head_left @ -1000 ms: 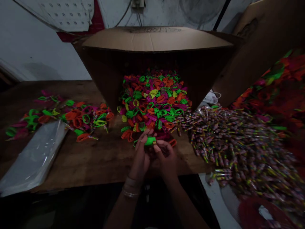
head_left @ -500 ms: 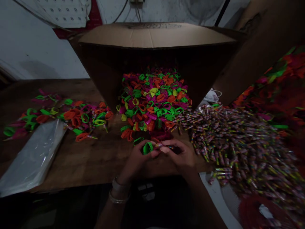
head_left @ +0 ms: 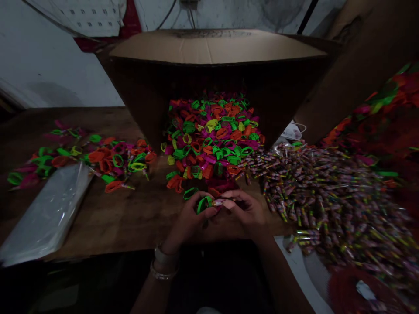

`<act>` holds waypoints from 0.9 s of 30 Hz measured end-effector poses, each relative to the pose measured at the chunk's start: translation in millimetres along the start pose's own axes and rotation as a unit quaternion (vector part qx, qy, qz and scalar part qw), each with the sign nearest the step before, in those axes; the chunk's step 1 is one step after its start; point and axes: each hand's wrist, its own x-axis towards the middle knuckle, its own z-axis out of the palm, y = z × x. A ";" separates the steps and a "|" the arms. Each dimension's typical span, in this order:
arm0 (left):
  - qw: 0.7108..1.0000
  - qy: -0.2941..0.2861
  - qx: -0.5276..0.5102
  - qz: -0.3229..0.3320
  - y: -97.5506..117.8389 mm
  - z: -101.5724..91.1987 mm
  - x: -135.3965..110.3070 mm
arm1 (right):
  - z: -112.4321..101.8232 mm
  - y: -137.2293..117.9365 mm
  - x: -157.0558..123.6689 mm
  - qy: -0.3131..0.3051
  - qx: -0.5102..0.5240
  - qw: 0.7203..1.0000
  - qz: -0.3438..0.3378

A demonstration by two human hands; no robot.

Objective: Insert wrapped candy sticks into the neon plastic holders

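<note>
My left hand [head_left: 192,216] is closed on a bright green plastic toy watch [head_left: 204,204], its band forming a loop. Between the thumb and fingers of my right hand [head_left: 249,212] is a small wrapped candy stick [head_left: 218,202], one end of it up against the green watch. Whether the two are joined I cannot tell, as my fingers cover part of them. Just beyond my hands, a loose green watch [head_left: 190,193] lies on the wooden table [head_left: 114,224]. The front of a heap of toy watches [head_left: 209,148] in green, orange, pink and yellow is close by.
A cardboard box [head_left: 216,48] on its side opens toward me, the heap spilling out. Wrapped candy sticks [head_left: 321,196] pile up at the right. At left lie watches with sticks [head_left: 104,161] and clear plastic bags [head_left: 46,218]. A red round object [head_left: 347,283] sits lower right.
The green watch has turned slightly in my left hand, and the candy stick's end has come nearer to it. Both hands stay in nearly the same place.
</note>
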 end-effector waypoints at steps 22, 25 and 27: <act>1.000 -0.003 0.022 0.012 4.0 4.1 -2.3 | -3.5 -3.4 -11.2 -0.071 -0.208 0.965 -0.145; 0.998 0.023 0.044 0.026 -4.8 6.5 -0.5 | 2.0 3.5 -11.5 -0.025 -0.217 0.968 -0.124; 0.993 0.053 0.092 0.057 -10.7 7.3 -1.3 | 2.3 7.6 -10.6 -0.007 -0.180 0.980 -0.087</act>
